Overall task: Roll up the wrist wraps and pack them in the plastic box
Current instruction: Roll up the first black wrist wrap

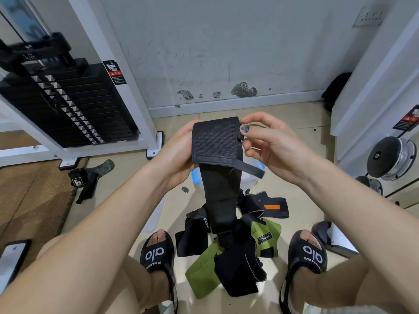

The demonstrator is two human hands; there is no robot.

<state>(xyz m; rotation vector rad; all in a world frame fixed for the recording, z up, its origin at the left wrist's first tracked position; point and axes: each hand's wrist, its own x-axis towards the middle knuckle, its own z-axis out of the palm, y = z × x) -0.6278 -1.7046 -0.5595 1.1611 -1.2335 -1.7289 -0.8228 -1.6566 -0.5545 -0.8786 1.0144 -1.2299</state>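
Centrally, a black wrist wrap [217, 150] hangs over a pile of wraps [235, 248] at lower centre. Left hand [179, 152] grips its left edge, right hand [267, 143] pinches its upper right corner; plastic box [251, 177] seems partly hidden behind.

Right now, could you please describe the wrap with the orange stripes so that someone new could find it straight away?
Start at the pile of wraps on the floor between the two sandals. At its far right edge, just beyond the green wrap, lies the striped wrap. It is the only one with short orange stripes; the rest are plain black or green.
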